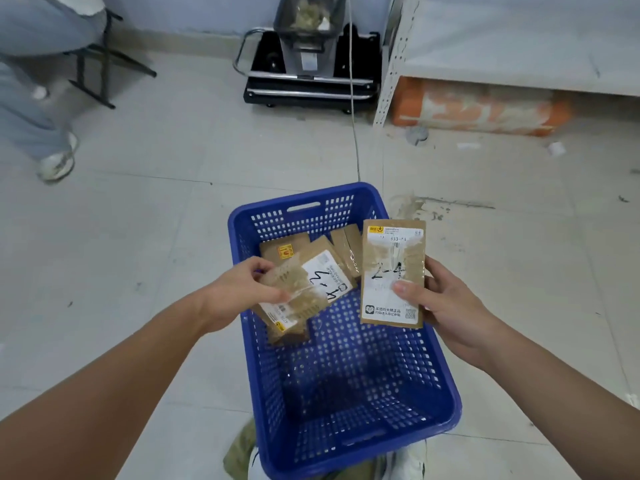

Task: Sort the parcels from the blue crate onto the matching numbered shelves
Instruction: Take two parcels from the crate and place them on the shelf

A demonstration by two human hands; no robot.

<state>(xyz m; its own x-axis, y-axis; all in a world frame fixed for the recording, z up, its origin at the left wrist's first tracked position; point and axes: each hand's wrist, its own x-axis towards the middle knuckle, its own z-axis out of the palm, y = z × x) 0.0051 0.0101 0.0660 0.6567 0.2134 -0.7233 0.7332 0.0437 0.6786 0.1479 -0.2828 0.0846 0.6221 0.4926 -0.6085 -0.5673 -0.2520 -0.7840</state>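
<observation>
Over the blue perforated plastic crate point(349, 393), the right hand point(446, 306) grips a flat brown cardboard parcel marked 2-4 point(393, 271); the left hand point(242, 289) pinches another labelled brown parcel point(311, 285) inside the crate.

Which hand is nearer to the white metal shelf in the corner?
Right. The right hand holds a parcel marked 2-4 on the crate's right side, below the white metal shelf. The left hand grips another parcel farther left, over the blue crate.

Parcel stockroom, metal shelving point(519, 46), hand trolley point(304, 77)
</observation>
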